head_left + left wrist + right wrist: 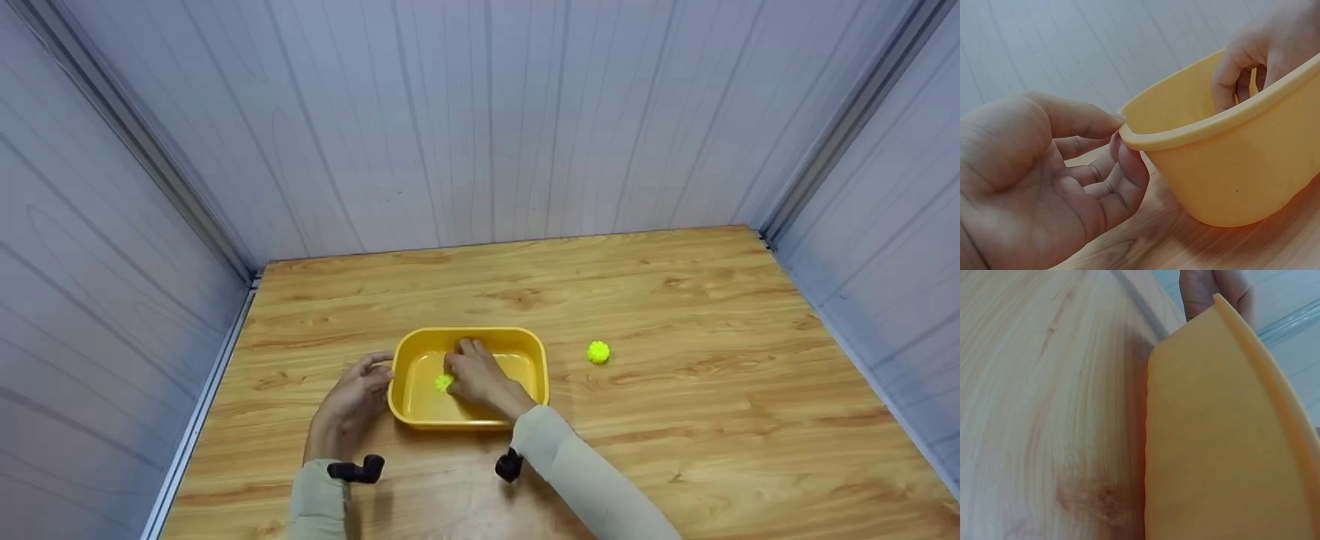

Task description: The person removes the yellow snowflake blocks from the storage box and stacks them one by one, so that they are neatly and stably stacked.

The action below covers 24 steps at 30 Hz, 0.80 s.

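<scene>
A yellow plastic basin (469,425) stands on the wooden table. At its left end my left hand (358,395) pinches the rim, the thumb on top and curled fingers beneath, as the left wrist view shows. My right hand (480,379) reaches down inside the basin with bent fingers; its fingertips are partly hidden, and I cannot tell whether they hold anything. Beside its thumb, in the basin, lies a small bright yellow-green scalloped piece (443,383). The right wrist view shows mostly the basin's outer wall (1213,422), with part of my left hand (1216,292) beyond the far end.
Another bright yellow-green scalloped piece (598,352) lies on the table (712,390) to the right of the basin. Pale panel walls (480,127) stand behind the table and along both sides.
</scene>
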Tool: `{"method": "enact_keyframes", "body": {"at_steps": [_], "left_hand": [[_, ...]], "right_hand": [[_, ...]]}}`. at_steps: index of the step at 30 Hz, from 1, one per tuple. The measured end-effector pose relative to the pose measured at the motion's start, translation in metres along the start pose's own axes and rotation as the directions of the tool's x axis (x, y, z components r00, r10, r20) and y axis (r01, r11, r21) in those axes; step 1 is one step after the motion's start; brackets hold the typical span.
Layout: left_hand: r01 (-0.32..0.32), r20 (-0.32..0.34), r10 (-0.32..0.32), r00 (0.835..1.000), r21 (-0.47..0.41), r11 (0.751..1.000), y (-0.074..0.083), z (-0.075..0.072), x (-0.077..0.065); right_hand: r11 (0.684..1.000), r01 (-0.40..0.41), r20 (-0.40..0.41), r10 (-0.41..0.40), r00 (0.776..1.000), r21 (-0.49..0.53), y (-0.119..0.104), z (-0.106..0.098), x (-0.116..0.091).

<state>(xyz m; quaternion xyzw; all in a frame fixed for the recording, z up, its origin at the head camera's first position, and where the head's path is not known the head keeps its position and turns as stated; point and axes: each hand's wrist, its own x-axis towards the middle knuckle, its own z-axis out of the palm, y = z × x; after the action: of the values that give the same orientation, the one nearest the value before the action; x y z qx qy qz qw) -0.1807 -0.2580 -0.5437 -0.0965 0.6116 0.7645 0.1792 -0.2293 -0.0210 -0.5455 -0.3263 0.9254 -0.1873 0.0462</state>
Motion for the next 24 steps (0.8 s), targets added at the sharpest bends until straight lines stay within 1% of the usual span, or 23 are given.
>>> {"method": "enact_keyframes", "body": {"at_steps": [2, 8, 10, 14, 21, 24], "left_hand": [[-0.001, 0.012, 0.001, 1.000, 0.001, 1.000, 0.000, 0.000, 0.000], [0.006, -0.001, -0.006, 1.000, -0.005, 1.000, -0.001, 0.001, 0.000], [0.008, -0.010, -0.009, 1.000, -0.015, 1.000, -0.001, 0.001, 0.000], [0.012, -0.022, -0.013, 1.000, -0.030, 0.999, -0.001, 0.002, 0.000], [0.015, -0.019, -0.016, 1.000, -0.024, 1.000, 0.000, 0.002, -0.001], [0.015, -0.012, -0.015, 1.000, -0.024, 1.000, 0.001, 0.001, -0.001]], "right_hand": [[1.000, -0.006, 0.000, 0.006, 1.000, 0.000, 0.000, 0.000, 0.000], [0.999, -0.038, 0.037, 0.037, 0.999, 0.036, 0.000, -0.002, -0.003], [0.997, -0.049, 0.050, 0.046, 0.998, 0.057, 0.000, -0.003, -0.005], [0.993, -0.059, 0.050, 0.054, 0.997, 0.102, 0.002, -0.007, -0.008], [0.980, -0.065, 0.034, 0.059, 0.998, 0.188, 0.007, -0.012, -0.011], [0.968, -0.082, 0.041, 0.074, 0.996, 0.238, 0.009, -0.015, -0.012]]}}
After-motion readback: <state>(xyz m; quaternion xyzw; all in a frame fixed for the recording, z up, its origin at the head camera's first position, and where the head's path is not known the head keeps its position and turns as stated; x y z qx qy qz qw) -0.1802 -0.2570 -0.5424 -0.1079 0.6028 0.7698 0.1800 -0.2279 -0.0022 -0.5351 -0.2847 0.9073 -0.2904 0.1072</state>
